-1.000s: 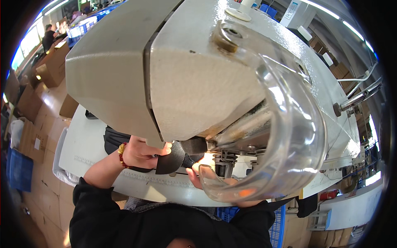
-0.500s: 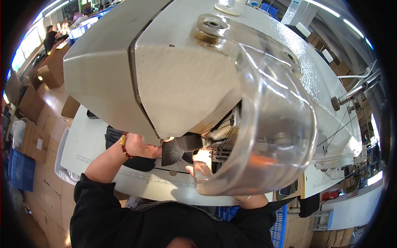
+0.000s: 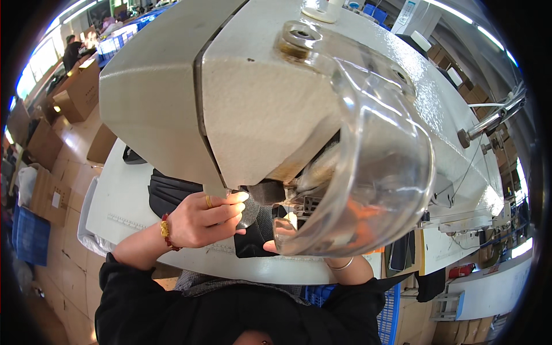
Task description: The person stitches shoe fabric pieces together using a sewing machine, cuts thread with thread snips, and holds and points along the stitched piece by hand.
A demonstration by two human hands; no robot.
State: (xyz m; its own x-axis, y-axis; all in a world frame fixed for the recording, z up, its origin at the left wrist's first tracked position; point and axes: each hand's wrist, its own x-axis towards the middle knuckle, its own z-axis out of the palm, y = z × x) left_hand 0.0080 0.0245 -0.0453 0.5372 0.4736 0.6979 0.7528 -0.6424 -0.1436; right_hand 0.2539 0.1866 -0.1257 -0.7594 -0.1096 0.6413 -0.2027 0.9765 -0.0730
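Note:
My left hand [image 3: 204, 223] is closed, thumb and fingers pinched at the left edge of a dark fabric piece [image 3: 253, 244] under the sewing machine head [image 3: 267, 109]. A greyish textured part of the piece shows beside the fingertips; its lower part is black. My right hand [image 3: 271, 246] is mostly hidden behind the clear plastic guard [image 3: 391, 167]; a fingertip shows at the fabric's right edge, and its grip cannot be made out. The needle area is covered by the machine head and guard.
Black folded pieces [image 3: 169, 195] lie on the white machine table [image 3: 123, 201] left of my hand. A ruler strip [image 3: 129, 221] runs along the table's front. A blue crate [image 3: 29, 236] stands on the floor at left, near cardboard boxes [image 3: 77, 92].
My left hand has come round from behind the fabric to its near left side, its fingers now pinched. More black fabric shows toward me. My right hand stays by the guard.

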